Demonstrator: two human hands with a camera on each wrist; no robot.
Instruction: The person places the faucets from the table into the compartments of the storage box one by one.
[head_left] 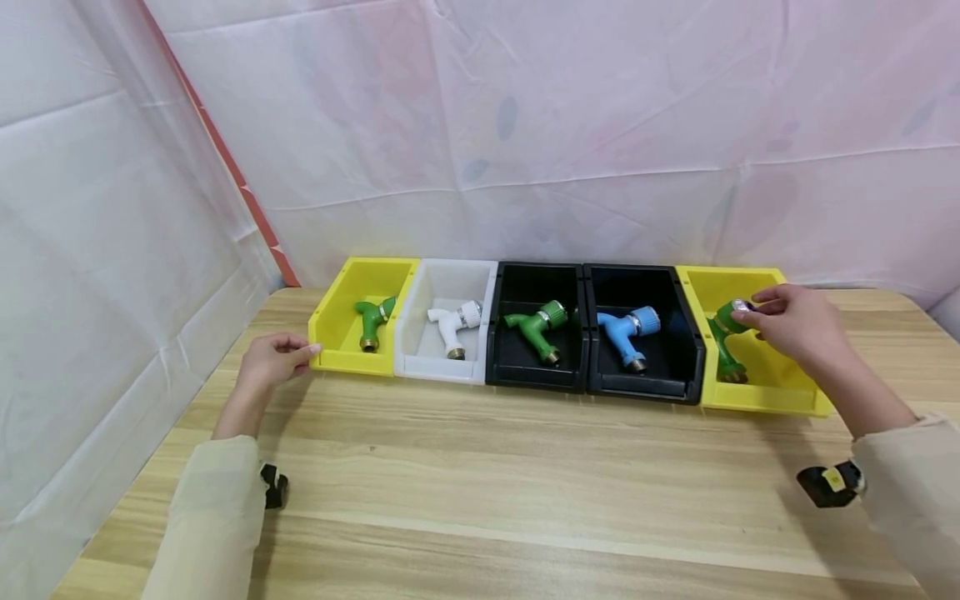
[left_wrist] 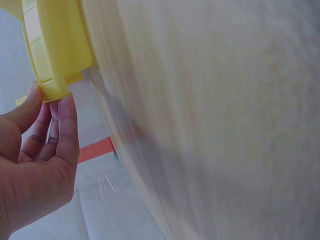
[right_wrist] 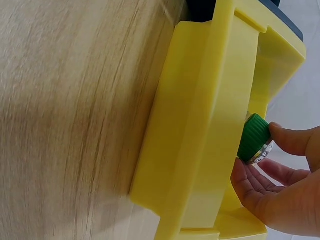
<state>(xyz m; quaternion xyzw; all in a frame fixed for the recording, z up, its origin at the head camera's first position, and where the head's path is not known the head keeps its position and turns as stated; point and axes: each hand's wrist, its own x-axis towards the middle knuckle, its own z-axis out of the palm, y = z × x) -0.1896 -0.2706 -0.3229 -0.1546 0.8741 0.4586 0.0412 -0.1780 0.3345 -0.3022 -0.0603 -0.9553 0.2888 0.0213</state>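
Note:
At the row's left end, my left hand (head_left: 276, 360) pinches the front corner of a yellow bin (head_left: 352, 360) between thumb and fingertips; the left wrist view shows the thumb on the yellow rim (left_wrist: 55, 91). A green tap (head_left: 372, 321) lies in that bin. Over at the right end, my right hand (head_left: 801, 323) reaches into another yellow bin (head_left: 772, 398) and holds a second green tap (head_left: 725, 346) by its handle. The right wrist view shows thumb and fingers around the ribbed green handle (right_wrist: 254, 137); the bin wall hides the rest of the tap.
Between the yellow bins stand a white bin (head_left: 438, 368) with a white tap (head_left: 452, 327), a black bin (head_left: 534, 379) with a green tap (head_left: 537, 329), and another black bin (head_left: 645, 386) with a blue tap (head_left: 628, 333). A pale curtain (head_left: 525, 125) hangs behind the wooden table (head_left: 510, 492).

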